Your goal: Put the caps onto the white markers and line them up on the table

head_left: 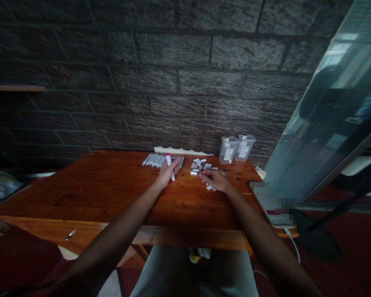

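Observation:
My left hand (167,171) is closed round a white marker (170,166) with a pink end, held slanted over the wooden table (105,189). Just behind it lies a row of several grey-white markers (154,159). My right hand (214,179) rests on the table with fingers curled at the edge of a loose heap of small caps (199,166); a few white pieces lie under it, and I cannot make out what its fingertips pinch.
Two clear plastic cups with labels (236,148) stand at the table's back right. A dark brick wall rises behind. A glass panel (324,123) leans at the right, a white device (272,204) lies on the table's right edge, and a pen (70,234) sits on the lower ledge.

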### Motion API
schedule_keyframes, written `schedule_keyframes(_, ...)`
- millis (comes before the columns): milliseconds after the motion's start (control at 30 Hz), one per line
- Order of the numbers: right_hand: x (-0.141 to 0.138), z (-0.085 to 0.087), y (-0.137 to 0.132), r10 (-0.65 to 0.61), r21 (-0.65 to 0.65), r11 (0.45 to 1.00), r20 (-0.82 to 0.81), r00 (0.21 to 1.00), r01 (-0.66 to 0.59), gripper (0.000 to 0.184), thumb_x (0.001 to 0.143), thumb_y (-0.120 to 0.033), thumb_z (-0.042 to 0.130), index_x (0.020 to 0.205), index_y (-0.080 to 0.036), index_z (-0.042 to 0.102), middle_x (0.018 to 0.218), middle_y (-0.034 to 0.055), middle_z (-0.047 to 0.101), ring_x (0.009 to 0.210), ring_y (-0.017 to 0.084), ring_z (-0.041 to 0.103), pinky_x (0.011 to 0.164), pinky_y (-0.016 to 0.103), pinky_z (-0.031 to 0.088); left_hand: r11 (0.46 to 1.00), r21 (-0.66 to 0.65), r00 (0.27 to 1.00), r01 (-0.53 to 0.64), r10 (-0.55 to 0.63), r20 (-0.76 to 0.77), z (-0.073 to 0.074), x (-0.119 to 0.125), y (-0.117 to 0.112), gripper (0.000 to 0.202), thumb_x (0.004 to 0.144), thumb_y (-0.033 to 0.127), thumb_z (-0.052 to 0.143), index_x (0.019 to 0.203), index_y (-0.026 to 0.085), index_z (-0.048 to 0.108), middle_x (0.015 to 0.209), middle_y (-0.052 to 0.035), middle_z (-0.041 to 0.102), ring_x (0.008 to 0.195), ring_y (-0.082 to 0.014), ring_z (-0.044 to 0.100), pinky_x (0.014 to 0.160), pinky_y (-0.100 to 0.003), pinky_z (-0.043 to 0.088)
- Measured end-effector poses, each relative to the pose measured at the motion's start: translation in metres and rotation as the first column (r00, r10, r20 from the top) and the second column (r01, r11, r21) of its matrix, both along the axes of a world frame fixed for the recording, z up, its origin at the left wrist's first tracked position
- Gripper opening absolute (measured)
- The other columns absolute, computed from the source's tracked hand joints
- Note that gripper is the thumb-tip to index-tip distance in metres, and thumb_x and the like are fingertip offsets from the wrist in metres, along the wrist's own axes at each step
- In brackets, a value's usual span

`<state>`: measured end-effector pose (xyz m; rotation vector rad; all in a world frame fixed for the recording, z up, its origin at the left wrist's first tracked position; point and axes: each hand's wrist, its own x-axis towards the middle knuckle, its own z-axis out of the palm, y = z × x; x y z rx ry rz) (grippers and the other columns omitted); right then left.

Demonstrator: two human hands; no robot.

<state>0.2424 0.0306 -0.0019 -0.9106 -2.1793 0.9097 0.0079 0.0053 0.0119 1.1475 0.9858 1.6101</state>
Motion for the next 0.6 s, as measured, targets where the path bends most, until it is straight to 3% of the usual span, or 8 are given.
schedule_keyframes(133, 0.0, 0.0012, -0.0014, -0.009, -0.018, 1.0, -0.001, 1.0, 0.009, 0.039, 0.088, -0.051, 0.047, 0.085, -0.016, 0.066, 0.07, 0.0015, 0.066, 0.058, 0.01, 0.056, 0.054, 0.02, 0.041, 0.999, -0.001, 0.999, -0.04, 0.04, 0.03, 0.0021, -0.0005, -0.0002, 0.058, 0.072, 0.056, 0.069, 0.051, 0.019, 0.03, 0.043, 0.0078, 0.028, 0.038, -0.003, 0.028, 0.037, -0.018, 0.02)
schedule_keyframes(300, -0.0004, 0.0027, -0.002, -0.003, -0.009, 1.0, -0.001, 1.0, 0.003, 0.038, 0.088, -0.05, 0.048, 0.085, -0.016, 0.066, 0.069, 0.0013, 0.065, 0.058, 0.01, 0.056, 0.055, 0.02, 0.042, 0.999, -0.006, 0.979, -0.05, 0.048, -0.199, -0.0004, -0.0003, -0.0018, 0.06, 0.081, 0.061, 0.055, 0.045, 0.019, 0.032, 0.037, 0.0042, 0.03, 0.035, -0.0046, 0.029, 0.036, -0.02, 0.019)
schedule_keyframes(600, 0.0004, -0.0035, 0.0025, -0.017, -0.02, 1.0, -0.025, 1.0, 0.016, 0.039, 0.087, -0.051, 0.05, 0.086, -0.015, 0.066, 0.07, 0.0016, 0.065, 0.057, 0.01, 0.055, 0.052, 0.019, 0.041, 0.999, -0.016, 0.994, -0.032, 0.03, -0.108, -0.0041, 0.0011, 0.0066, 0.057, 0.08, 0.054, 0.06, 0.047, 0.02, 0.028, 0.036, 0.0069, 0.026, 0.032, -0.0039, 0.025, 0.035, -0.02, 0.017)
